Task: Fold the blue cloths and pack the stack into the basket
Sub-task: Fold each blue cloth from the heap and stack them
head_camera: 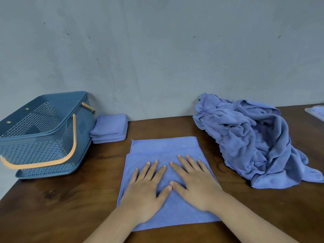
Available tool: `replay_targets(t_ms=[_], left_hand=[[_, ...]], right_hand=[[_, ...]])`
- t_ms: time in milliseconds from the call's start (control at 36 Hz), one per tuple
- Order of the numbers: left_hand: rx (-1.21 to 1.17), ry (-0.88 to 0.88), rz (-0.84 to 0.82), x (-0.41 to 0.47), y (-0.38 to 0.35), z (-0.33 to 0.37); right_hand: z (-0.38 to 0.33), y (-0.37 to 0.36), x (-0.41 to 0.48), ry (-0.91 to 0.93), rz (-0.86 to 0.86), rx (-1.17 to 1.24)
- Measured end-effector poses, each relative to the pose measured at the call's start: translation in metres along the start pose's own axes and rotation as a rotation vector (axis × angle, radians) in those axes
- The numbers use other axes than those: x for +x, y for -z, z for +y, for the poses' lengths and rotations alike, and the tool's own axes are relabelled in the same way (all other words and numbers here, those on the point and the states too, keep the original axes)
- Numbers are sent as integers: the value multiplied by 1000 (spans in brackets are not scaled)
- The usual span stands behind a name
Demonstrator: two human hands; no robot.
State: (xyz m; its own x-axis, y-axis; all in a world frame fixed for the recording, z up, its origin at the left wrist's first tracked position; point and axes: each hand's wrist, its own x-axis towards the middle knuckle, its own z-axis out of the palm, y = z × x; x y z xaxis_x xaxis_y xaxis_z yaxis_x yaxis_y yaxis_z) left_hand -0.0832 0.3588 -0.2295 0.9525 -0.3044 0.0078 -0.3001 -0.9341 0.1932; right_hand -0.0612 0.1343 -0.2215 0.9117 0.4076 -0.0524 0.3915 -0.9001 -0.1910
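Note:
A blue cloth [164, 148] lies flat in front of me on the wooden table, folded over once so that a strip of the lower layer shows at its far edge. My left hand [147, 188] and my right hand [194, 181] both press flat on it, fingers spread, thumbs touching. A small stack of folded blue cloths [109, 128] sits against the wall beside the basket. The blue perforated basket [42, 135] with orange handles stands at the left, tilted. A heap of crumpled blue cloths [249, 139] lies at the right.
The grey wall runs along the table's far edge. At the far right edge of the frame lies another blue cloth on a pale flat thing [315, 112]. The brown table [70, 199] shows its left edge near the basket.

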Motion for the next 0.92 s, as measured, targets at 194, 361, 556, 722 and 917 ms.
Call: replay_targets(t_ms=[194, 361, 556, 722, 917], left_hand=[[12, 28, 13, -52, -5, 17], [-7, 56, 1, -62, 0, 1], [-45, 133, 19, -79, 9, -48], [-37, 112, 169, -55, 23, -54], [-117, 103, 202, 33, 42, -79]], right_hand=[[-22, -5, -47, 7, -16, 0], [-16, -1, -54, -20, -25, 19], [24, 5, -58, -174, -24, 73], [36, 19, -35, -186, 166, 16], [57, 42, 34, -162, 240, 180]])
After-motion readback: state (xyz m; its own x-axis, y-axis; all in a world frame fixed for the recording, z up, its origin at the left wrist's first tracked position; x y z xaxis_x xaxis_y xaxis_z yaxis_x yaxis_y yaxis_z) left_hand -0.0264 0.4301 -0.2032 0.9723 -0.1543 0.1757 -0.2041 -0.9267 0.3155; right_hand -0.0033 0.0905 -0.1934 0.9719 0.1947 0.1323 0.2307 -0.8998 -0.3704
